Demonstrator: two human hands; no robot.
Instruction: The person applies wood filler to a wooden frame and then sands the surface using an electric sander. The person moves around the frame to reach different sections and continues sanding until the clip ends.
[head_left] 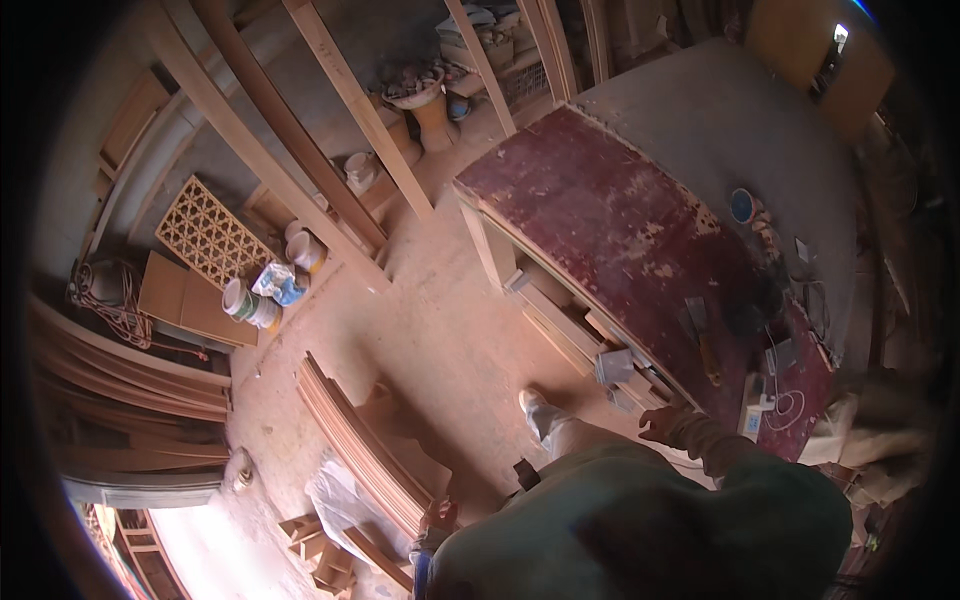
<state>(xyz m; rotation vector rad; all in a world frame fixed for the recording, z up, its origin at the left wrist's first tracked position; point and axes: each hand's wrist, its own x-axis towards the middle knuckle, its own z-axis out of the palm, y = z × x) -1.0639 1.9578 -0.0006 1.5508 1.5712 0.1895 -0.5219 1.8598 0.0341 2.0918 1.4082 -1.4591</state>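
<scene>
My left hand (437,517) hangs low on my left, right beside the near end of a long stack of narrow brown wooden boards (365,450). Its fingers look loosely apart; from here I cannot tell whether they touch the boards. On the other side my right hand (664,426) is held out near the edge of a worn dark red table (600,190). Its fingers are slightly bent and apart, with nothing in them. A putty knife (708,360) with an orange handle and a power strip (752,410) with a white cord lie on the tabletop close to that hand.
Tall planks (350,100) lean across the far left. Buckets (250,305), a lattice panel (215,225) and cardboard (180,300) line the left side. Wood offcuts (325,560) lie near my left. Boards (570,320) fill the space under the table. A power tool (755,215) sits beyond it.
</scene>
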